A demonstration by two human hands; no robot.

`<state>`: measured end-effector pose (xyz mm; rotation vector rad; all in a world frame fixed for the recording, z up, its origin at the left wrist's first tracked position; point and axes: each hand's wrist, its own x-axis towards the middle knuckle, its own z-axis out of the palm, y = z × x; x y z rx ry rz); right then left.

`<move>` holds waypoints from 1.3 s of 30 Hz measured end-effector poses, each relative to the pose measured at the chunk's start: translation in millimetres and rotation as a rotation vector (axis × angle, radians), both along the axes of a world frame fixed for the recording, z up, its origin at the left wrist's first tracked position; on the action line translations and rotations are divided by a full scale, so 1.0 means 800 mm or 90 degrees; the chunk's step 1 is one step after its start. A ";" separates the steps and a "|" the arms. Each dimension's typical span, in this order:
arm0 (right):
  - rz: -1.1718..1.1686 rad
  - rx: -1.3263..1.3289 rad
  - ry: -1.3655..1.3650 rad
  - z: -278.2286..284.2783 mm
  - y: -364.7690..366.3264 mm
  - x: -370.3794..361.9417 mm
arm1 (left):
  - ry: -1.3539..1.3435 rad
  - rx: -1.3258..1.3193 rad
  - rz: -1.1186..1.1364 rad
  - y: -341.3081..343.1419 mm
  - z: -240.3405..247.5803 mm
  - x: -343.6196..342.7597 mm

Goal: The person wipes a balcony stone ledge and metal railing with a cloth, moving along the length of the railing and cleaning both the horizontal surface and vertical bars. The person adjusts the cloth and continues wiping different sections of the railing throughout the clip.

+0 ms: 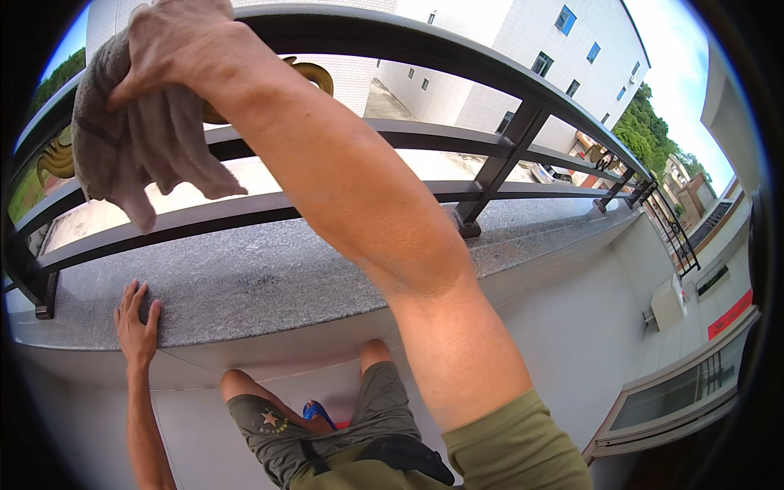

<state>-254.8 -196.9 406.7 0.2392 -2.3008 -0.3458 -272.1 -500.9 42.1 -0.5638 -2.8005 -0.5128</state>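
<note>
My right arm reaches across to the upper left, where my right hand (175, 45) grips a grey cloth (139, 135) against the dark metal railing (367, 34). Loose folds of the cloth hang down past the railing's upper bars. The fingertips are partly cut off by the picture's top edge. Below, my left hand (137, 322) lies flat with fingers apart on the speckled grey stone ledge (253, 273), near its front edge. It holds nothing.
Railing posts (502, 163) stand on the ledge, and gold scroll ornaments (314, 75) sit between the bars. Under the ledge is a pale wall near my legs. A sliding window (678, 396) and a white box (668, 302) are at the right. White buildings (523, 49) rise beyond.
</note>
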 end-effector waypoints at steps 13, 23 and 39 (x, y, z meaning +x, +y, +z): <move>0.258 0.030 0.167 -0.209 0.245 0.180 | 0.064 -0.017 -0.033 -0.042 -0.046 -0.035; -0.161 -0.163 0.160 -0.184 0.458 0.351 | 0.077 -0.011 -0.013 -0.032 -0.044 -0.024; 0.209 -0.135 0.303 -0.251 0.217 0.167 | 0.102 -0.006 -0.065 -0.054 -0.057 -0.061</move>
